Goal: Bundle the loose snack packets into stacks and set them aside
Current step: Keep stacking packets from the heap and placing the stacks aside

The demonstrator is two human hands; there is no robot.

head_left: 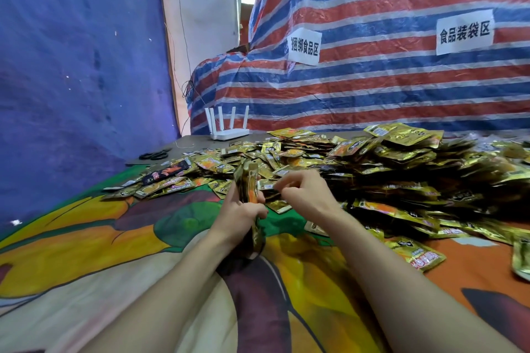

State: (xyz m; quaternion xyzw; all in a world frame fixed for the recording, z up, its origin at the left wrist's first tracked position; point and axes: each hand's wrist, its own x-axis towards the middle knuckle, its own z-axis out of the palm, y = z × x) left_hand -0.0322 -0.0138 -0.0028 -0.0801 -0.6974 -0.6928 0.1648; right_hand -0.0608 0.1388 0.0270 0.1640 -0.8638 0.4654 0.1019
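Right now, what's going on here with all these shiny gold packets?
A person is gathering snack packets by hand. The left hand grips a stack of packets upright, on edge, above the patterned cloth. The right hand pinches a single packet beside the stack, seemingly to add it. A big loose pile of gold packets lies unsorted just behind the hands.

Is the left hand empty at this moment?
No, the left hand grips an upright stack of packets, while the right hand pinches a loose packet beside it.
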